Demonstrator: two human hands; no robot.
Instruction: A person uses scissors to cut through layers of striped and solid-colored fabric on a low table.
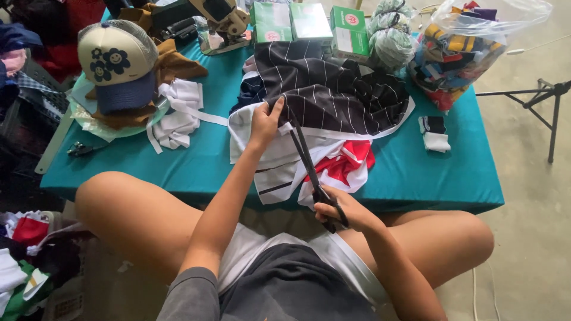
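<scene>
The fingers of the left hand (264,122) are pinched together on the edge of a black striped fabric (333,89), which is held up from a low table covered in teal cloth (440,178). The fingers of the right hand (345,213) are closed through the handles of long black scissors (309,169), whose blades are pointed up toward the pinched edge. White and red cloth pieces (339,163) are spread beneath the fabric at the table's near edge. Further out, a cream cap with flower faces (116,62), white strips (178,113), green boxes (309,24) and a clear bag of folded fabric scraps (464,44) are seen on the table. A bare concrete floor (529,196) is seen at the right.
</scene>
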